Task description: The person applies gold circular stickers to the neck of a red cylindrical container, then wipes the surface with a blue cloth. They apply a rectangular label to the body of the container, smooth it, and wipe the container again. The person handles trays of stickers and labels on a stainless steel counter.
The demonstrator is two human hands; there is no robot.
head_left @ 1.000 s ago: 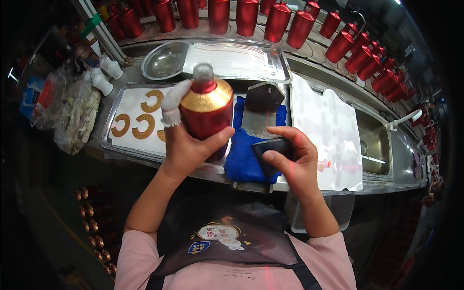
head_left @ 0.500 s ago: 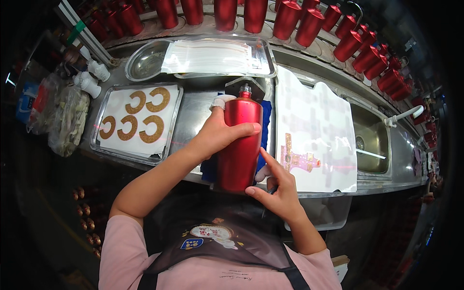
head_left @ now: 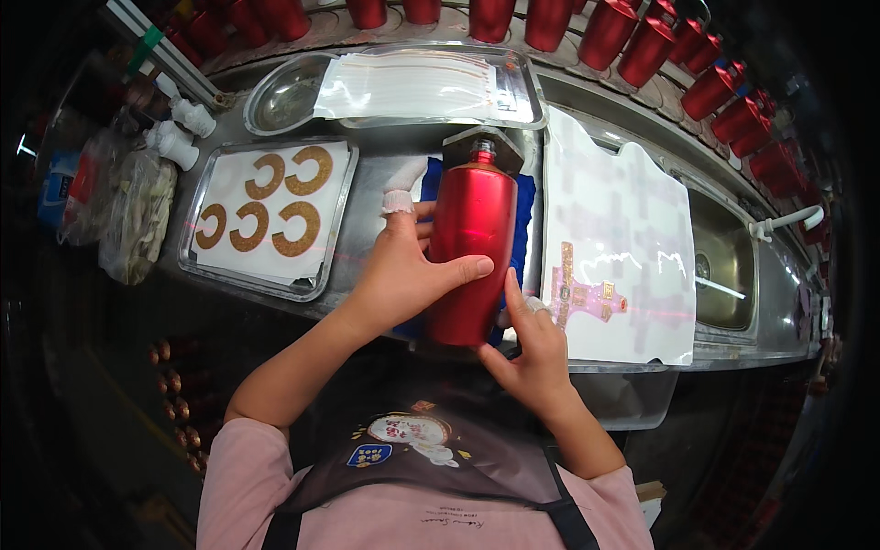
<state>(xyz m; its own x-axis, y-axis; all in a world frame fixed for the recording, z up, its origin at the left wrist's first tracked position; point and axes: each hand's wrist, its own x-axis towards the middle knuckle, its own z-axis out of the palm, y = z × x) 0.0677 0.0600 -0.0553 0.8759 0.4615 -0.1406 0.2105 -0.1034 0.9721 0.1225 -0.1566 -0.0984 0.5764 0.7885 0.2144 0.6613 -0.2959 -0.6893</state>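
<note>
A glossy red bottle (head_left: 472, 234) with a narrow threaded neck lies in front of me, neck pointing away. My left hand (head_left: 399, 270) holds its left side, thumb across the front and some fingers behind it. The index finger wears a white cover and points away, off the bottle. My right hand (head_left: 533, 348) grips the lower right side near the base; its fingertips are partly hidden behind the bottle. Beneath the bottle is a blue cloth (head_left: 525, 211), and a dark angular block (head_left: 458, 147) sits behind the neck.
On the left, a metal tray (head_left: 197, 261) bears several gold C-shaped pieces. White strips (head_left: 412, 87) lie in a tray at the back, by a steel bowl (head_left: 280, 96). White sheets (head_left: 623, 202) with a pink-and-gold decal lie right, before a sink (head_left: 720, 266). Red bottles (head_left: 646, 46) line the back.
My left hand has shifted lower along the bottle, and its covered index finger has lifted off and straightened. My right hand stays at the base. The whole view has shifted slightly.
</note>
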